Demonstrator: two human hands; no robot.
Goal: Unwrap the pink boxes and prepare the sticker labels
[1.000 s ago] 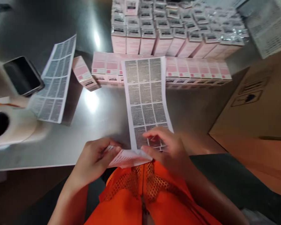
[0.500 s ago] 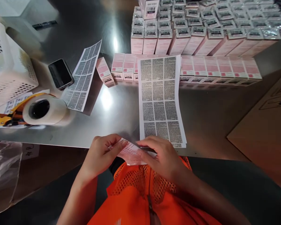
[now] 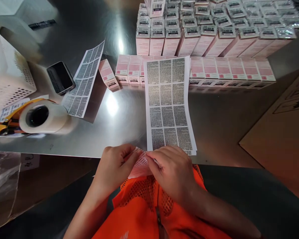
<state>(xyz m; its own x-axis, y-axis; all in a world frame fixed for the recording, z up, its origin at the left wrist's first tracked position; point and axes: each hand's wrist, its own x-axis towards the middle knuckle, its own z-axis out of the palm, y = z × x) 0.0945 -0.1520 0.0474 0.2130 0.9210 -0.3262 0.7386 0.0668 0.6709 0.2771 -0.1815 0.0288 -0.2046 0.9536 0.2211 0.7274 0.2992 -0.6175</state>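
Observation:
A pink-and-white carton (image 3: pixel 141 168) with printed lines is between my hands at the table's front edge; much of it is covered by my fingers. My left hand (image 3: pixel 118 164) grips its left end, thumb on top. My right hand (image 3: pixel 173 169) is closed at its right side, thumb and forefinger pinching near the upper edge. Whether a small label is in that pinch is hidden. Just beyond my right hand lie sheets of printed labels (image 3: pixel 167 106), overlapping a row of pink-and-white boxes (image 3: pixel 210 70).
Behind the row stand many upright boxes (image 3: pixel 156 43) with barcode tops. To the left are a slanted label sheet (image 3: pixel 83 83), a single tilted box (image 3: pixel 108 74), a phone (image 3: pixel 61 77), a tape dispenser (image 3: pixel 41 116), a white basket (image 3: pixel 10 69) and a pen (image 3: pixel 42 24). Cardboard (image 3: pixel 281 132) is at right.
My hands have drawn closer together on the carton, and my right fingertips have moved left along its upper edge. The view has shifted slightly; the table items stay in place.

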